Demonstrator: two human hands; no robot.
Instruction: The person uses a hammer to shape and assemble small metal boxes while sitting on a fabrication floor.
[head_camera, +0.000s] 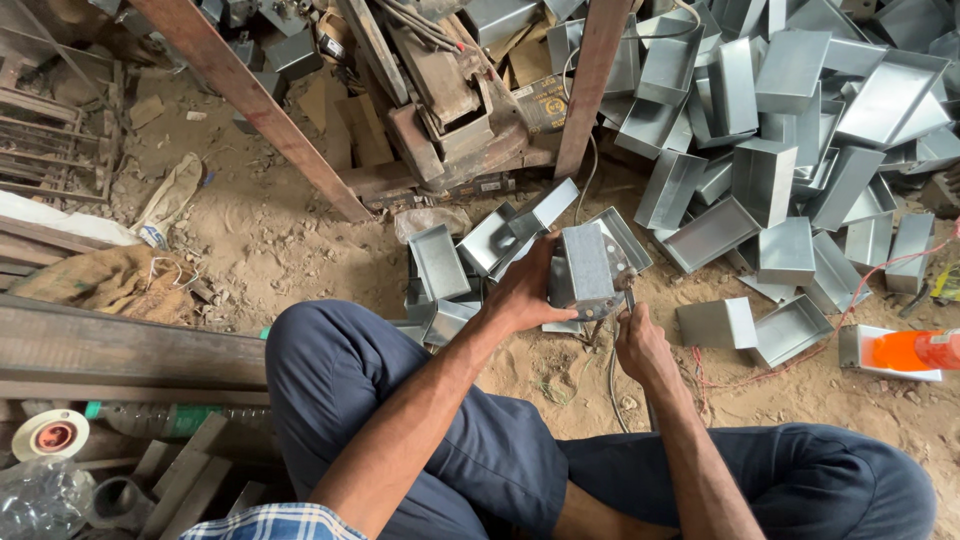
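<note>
- left hand (522, 292) clasps grey folded sheet-metal box (585, 270), tilted up off the dirt, steadying it
- right hand (640, 345) closed around thin metal tool (630, 298) touching box's lower corner
- heap of matching boxes (790, 130) right of it

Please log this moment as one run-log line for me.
left hand: grips metal box | right hand: holds thin tool at box edge | box pile: on dirt floor, upper right
</note>
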